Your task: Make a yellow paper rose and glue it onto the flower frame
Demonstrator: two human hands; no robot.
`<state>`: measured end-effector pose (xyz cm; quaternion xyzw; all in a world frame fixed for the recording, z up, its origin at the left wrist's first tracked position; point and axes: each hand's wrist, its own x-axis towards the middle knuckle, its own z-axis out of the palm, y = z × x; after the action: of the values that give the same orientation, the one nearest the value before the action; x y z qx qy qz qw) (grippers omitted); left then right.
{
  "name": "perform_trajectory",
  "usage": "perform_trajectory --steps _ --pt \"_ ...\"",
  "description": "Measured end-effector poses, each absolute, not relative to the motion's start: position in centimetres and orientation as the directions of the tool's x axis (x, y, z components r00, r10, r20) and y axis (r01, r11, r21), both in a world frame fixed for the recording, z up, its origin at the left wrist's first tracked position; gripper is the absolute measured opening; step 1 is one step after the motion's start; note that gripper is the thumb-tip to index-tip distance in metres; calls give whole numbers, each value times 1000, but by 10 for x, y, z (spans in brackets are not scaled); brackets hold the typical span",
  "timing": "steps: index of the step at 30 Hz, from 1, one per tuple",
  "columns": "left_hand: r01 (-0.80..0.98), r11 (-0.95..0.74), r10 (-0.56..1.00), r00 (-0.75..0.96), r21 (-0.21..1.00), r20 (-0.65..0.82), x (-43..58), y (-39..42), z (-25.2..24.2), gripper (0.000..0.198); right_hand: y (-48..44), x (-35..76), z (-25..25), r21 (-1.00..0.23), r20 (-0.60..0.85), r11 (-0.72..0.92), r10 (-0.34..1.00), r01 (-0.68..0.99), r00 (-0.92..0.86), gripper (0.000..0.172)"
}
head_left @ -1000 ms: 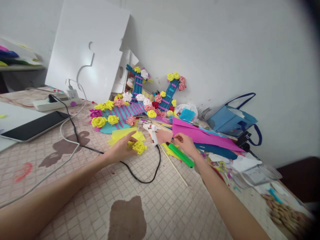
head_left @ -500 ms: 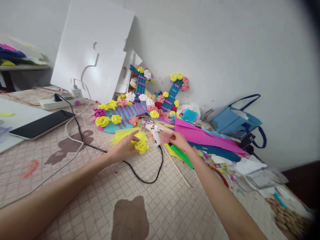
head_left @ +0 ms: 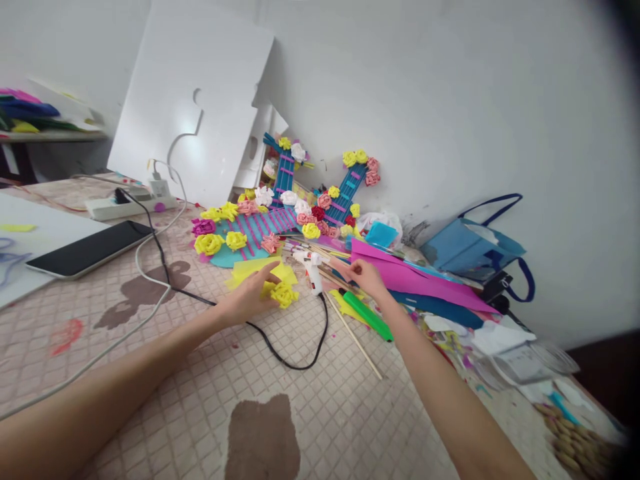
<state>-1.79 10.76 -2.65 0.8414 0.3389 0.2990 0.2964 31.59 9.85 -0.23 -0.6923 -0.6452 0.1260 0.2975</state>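
Observation:
My left hand (head_left: 250, 295) lies on the table with its thumb and fingers around the near side of a yellow paper flower (head_left: 284, 295). A flat sheet of yellow crepe paper (head_left: 243, 270) lies just behind that hand. My right hand (head_left: 369, 277) is closed in a pinch at the end of a pale pink paper piece (head_left: 341, 268), above some thin wooden sticks. Between the hands sits a white glue gun (head_left: 313, 273) with a black cord. A green cutter knife (head_left: 367, 317) and a wooden stick (head_left: 356, 337) lie below my right hand.
Behind stand blue paper guitar shapes (head_left: 257, 230) decorated with paper flowers. A magenta paper sheet (head_left: 415, 270) and a blue bag (head_left: 473, 250) are to the right. At left lie a tablet (head_left: 93, 248) and a power strip (head_left: 133, 205) with cables crossing the table.
My right hand has shifted slightly up and right, away from the glue gun, and the pink paper piece has come along. More sticks show beneath. The left hand stays at the flower.

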Motion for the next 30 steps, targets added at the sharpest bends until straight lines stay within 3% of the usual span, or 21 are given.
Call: perform_trajectory --steps 6,12,18,25,30 --pt "419 -601 753 580 680 309 -19 106 -21 77 67 318 15 -732 331 92 914 675 235 23" --pt "421 -600 752 587 680 301 -19 103 -17 75 -3 290 9 -853 235 97 949 513 211 28" --pt "406 -606 747 587 684 312 -18 106 -22 73 -46 268 -3 -913 153 63 969 402 196 26" --pt "414 -596 751 591 687 295 -20 105 -12 74 -50 260 -4 -918 106 30 979 395 173 22" --pt "416 -649 737 553 637 389 -24 103 -8 74 -51 254 -5 -913 124 48 979 406 162 21"
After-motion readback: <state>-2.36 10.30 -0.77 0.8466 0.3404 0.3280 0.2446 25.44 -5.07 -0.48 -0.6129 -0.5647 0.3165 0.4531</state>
